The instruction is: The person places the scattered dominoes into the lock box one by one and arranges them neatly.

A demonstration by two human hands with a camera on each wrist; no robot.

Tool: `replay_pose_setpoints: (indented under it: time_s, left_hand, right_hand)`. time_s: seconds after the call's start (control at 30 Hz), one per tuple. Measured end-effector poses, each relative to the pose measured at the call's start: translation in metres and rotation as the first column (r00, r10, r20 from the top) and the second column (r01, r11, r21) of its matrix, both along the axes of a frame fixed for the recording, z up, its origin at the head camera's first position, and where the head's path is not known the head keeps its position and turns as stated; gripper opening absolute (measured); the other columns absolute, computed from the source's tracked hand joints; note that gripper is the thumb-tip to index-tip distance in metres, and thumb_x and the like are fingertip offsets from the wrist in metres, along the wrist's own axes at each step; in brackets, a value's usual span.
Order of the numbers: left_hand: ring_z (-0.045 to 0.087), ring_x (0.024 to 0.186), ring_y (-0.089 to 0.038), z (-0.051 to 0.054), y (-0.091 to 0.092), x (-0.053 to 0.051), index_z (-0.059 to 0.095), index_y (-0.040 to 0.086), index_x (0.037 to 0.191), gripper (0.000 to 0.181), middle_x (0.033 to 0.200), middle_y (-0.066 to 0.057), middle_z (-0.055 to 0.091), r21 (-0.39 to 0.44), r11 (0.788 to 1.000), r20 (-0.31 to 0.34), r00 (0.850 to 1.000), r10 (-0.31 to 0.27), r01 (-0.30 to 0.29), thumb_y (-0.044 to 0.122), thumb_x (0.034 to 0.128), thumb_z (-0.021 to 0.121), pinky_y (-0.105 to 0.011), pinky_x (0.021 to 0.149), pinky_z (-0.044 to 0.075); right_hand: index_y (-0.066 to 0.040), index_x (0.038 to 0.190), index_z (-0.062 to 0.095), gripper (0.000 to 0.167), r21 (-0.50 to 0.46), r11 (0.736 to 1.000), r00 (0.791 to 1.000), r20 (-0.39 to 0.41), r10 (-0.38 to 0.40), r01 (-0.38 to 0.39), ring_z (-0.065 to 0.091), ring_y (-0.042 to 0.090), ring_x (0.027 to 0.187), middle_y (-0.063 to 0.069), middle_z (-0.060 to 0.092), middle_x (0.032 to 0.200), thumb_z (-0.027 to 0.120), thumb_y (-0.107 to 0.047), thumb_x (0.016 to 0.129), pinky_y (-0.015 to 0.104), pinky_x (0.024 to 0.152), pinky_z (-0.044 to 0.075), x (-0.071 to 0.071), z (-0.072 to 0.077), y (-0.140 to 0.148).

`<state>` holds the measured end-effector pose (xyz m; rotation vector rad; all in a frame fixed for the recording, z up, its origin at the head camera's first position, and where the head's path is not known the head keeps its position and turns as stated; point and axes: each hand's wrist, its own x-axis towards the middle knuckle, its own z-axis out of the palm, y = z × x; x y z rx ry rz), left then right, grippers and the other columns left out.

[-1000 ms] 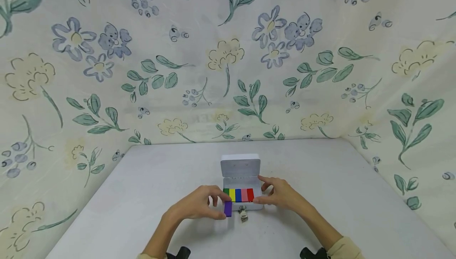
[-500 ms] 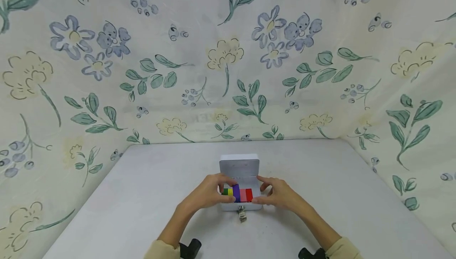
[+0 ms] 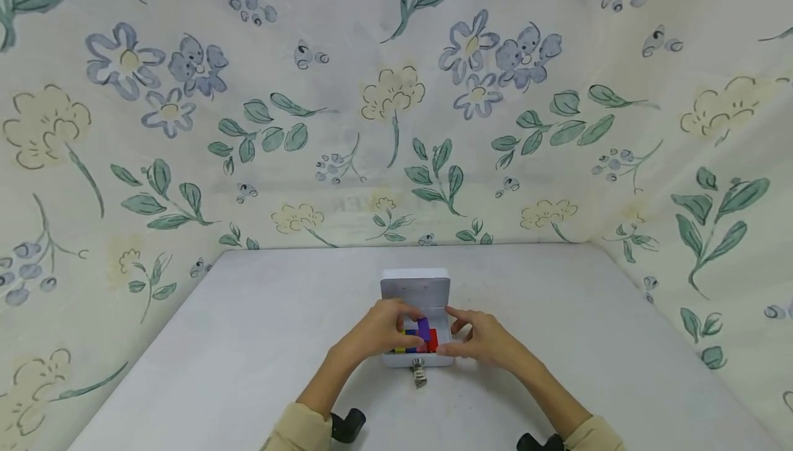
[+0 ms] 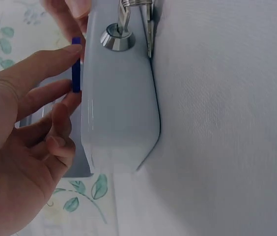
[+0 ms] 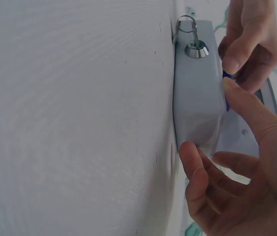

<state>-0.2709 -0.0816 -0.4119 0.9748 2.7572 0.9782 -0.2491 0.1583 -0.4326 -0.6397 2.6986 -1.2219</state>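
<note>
A small white cash box stands on the table with its lid raised. A key with a ring sits in its front lock. My left hand pinches a purple block between thumb and fingers, over the coloured blocks inside. Of these, a red block shows at the right, with parts of yellow and blue ones beside the left thumb. My right hand grips the box's right side, its thumb at the front rim and its index finger near the hinge. The fingers hide part of the interior.
The white table extends around the box. Behind and beside it hangs floral cloth. A black wrist mount is strapped below each hand.
My left hand has carried the purple block from the box's front left, up and rightward over the blocks, and the block now leans. My right hand stays at the box's right side.
</note>
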Motion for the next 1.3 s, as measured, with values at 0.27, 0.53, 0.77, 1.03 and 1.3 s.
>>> replay_pose_setpoints:
  time_s: [0.27, 0.53, 0.77, 1.03, 1.3]
  left_hand:
    - [0.045, 0.065, -0.004, -0.003, 0.013, -0.004, 0.074, 0.007, 0.112, 0.036, 0.087, -0.007, 0.067, 0.0, 1.0, 0.01, 1.0, -0.018, 0.018, 0.021, 0.0795, 0.082, -0.016, 0.054, 0.039]
    - [0.049, 0.065, -0.002, -0.008, 0.022, -0.009, 0.073, 0.006, 0.112, 0.036, 0.093, -0.006, 0.07, 0.007, 0.999, 0.01, 0.999, -0.039, 0.038, 0.021, 0.0804, 0.081, -0.015, 0.057, 0.045]
    - [0.058, 0.072, -0.002, -0.011, 0.028, -0.012, 0.073, 0.006, 0.111, 0.034, 0.102, -0.007, 0.073, 0.037, 0.997, 0.038, 0.997, -0.066, 0.064, 0.018, 0.081, 0.081, -0.015, 0.065, 0.05]
    - [0.058, 0.072, -0.003, -0.014, 0.032, -0.015, 0.072, 0.004, 0.11, 0.034, 0.103, -0.007, 0.072, 0.033, 0.998, 0.079, 0.995, -0.059, 0.056, 0.016, 0.0792, 0.082, -0.015, 0.065, 0.052]
    - [0.06, 0.077, -0.007, -0.02, 0.033, -0.017, 0.072, 0.003, 0.109, 0.035, 0.104, -0.009, 0.072, 0.051, 0.998, 0.11, 0.993, -0.051, 0.046, 0.015, 0.0783, 0.082, -0.014, 0.069, 0.051]
  right_hand:
    - [0.003, 0.144, 0.044, 0.084, -0.012, 1.0, 1.0, 0.007, 0.011, -0.011, 0.059, 0.014, 0.068, 0.014, 0.066, 0.105, 0.079, -0.039, 0.081, 0.022, 0.057, 0.048, 0.0, -0.001, 0.001]
    - [0.004, 0.145, 0.042, 0.084, -0.015, 1.0, 1.0, 0.011, 0.016, -0.016, 0.059, 0.011, 0.066, 0.013, 0.066, 0.104, 0.078, -0.039, 0.082, 0.023, 0.056, 0.047, 0.0, 0.0, 0.001]
    - [0.004, 0.144, 0.043, 0.085, -0.013, 1.0, 1.0, -0.004, 0.019, -0.019, 0.058, 0.008, 0.061, 0.013, 0.067, 0.104, 0.078, -0.04, 0.082, 0.022, 0.054, 0.046, 0.0, 0.0, 0.002]
    - [0.006, 0.144, 0.043, 0.085, -0.021, 0.999, 1.0, -0.007, 0.024, -0.025, 0.057, 0.007, 0.061, 0.014, 0.068, 0.104, 0.078, -0.04, 0.082, 0.021, 0.054, 0.046, 0.0, 0.0, 0.002]
    - [0.006, 0.144, 0.043, 0.084, -0.034, 0.999, 1.0, 0.002, 0.029, -0.029, 0.057, 0.007, 0.061, 0.015, 0.067, 0.104, 0.078, -0.038, 0.082, 0.021, 0.054, 0.046, 0.0, -0.001, 0.001]
